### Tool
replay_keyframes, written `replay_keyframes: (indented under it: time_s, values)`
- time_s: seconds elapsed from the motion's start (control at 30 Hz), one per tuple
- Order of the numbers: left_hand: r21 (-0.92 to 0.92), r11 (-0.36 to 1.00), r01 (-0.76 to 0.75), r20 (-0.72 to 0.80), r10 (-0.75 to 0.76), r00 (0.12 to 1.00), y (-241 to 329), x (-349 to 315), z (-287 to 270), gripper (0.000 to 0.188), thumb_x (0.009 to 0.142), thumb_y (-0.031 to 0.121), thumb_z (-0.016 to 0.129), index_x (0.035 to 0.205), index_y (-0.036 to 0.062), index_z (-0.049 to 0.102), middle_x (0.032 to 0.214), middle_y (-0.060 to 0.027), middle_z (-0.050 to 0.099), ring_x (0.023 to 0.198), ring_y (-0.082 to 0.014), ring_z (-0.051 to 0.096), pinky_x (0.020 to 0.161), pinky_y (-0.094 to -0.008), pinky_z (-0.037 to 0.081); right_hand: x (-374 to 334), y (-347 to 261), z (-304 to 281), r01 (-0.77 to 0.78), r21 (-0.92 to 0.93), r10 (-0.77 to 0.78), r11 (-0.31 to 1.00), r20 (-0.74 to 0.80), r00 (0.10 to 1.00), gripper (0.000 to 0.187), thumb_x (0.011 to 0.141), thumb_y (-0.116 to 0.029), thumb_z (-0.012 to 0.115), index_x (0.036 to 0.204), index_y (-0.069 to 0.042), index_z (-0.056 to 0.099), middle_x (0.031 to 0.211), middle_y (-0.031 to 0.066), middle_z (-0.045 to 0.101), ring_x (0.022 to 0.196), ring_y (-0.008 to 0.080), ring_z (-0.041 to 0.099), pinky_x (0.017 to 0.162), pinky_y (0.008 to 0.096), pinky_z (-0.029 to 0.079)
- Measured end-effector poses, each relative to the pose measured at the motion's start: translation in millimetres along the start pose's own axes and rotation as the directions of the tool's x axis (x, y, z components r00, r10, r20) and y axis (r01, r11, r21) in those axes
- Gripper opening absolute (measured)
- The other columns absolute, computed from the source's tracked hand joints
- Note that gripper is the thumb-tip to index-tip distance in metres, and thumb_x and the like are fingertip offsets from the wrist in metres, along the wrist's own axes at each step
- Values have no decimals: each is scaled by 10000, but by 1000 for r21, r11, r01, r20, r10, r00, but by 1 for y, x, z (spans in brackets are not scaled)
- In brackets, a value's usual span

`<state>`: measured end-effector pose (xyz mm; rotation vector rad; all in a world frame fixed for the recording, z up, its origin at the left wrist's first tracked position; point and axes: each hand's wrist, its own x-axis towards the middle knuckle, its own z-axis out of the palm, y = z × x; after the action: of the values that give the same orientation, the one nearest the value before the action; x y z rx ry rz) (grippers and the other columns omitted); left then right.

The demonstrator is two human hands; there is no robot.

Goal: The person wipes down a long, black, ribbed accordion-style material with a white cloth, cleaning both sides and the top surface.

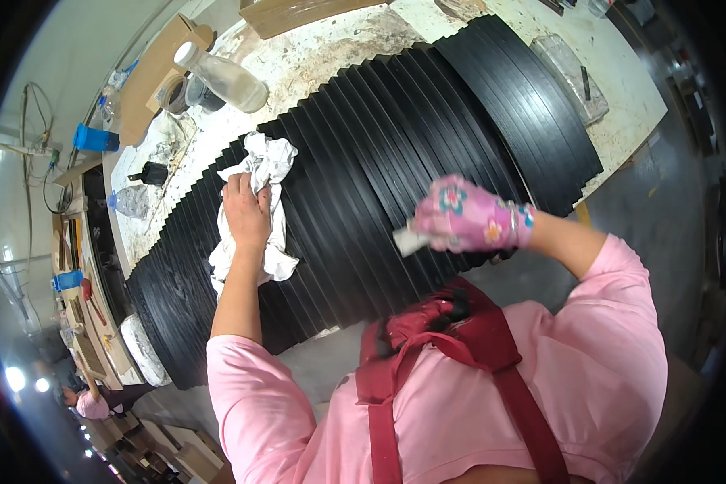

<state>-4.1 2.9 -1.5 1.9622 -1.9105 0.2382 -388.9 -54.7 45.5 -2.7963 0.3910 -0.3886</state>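
Stained tabletop (331,60); black strips (331,202) look slick, semi-stiff, best held by ends; left hand (247,211) clutches white cloth (277,246), probably light, soft; gloved right hand (468,216) pinches small pale piece (409,242).

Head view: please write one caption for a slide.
Left hand on white cloth, gloved right hand holding pale piece, over black strips.

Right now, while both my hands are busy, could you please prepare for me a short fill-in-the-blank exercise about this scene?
1. The left hand touches a crumpled ____ cloth.
2. The right hand, in a ____ glove with flowers, holds a small pale piece.
3. The cloth lies on ____ strips set side by side.
4. The white-capped bottle is nearer to the ____ hand.

Missing words: white; pink; black; left.
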Motion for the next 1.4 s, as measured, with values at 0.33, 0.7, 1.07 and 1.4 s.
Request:
replay_keyframes:
  time_s: [0.33,0.7,1.07,1.4]
  values:
    - [7,1000,-20,-18,20,1000,1,3,2,294,821,118,646,1074,-4,557,1037,-179,546,943,-380,516,840,-450,422,21,67,4,-75,22,78,997,-335,939,320,799,-180,679,1091,-59,633,873,92,639,794,257,648,716,385,529]
    - [32,999,3,3,-3,1000,5,7,1,313,823,130,652,1086,-8,553,1045,-177,541,959,-380,513,857,-453,419,36,98,0,-162,173,221,972,-418,881,367,810,-181,697,1141,-40,625,950,127,645,758,280,654,701,377,532]
    - [42,999,32,27,-33,999,5,5,-1,311,807,127,659,1067,-4,554,1059,-183,540,967,-388,509,866,-459,417,56,122,13,-199,34,199,979,-337,920,313,842,-213,666,1131,-101,625,967,60,645,890,209,633,848,393,497]
    - [-1,1000,24,25,-24,999,5,4,-2,308,795,112,664,1061,4,551,1048,-180,540,944,-391,508,853,-465,407,44,83,15,-126,-53,110,991,-236,966,375,850,-307,662,1186,-147,614,1042,69,633,933,255,621,848,401,492]
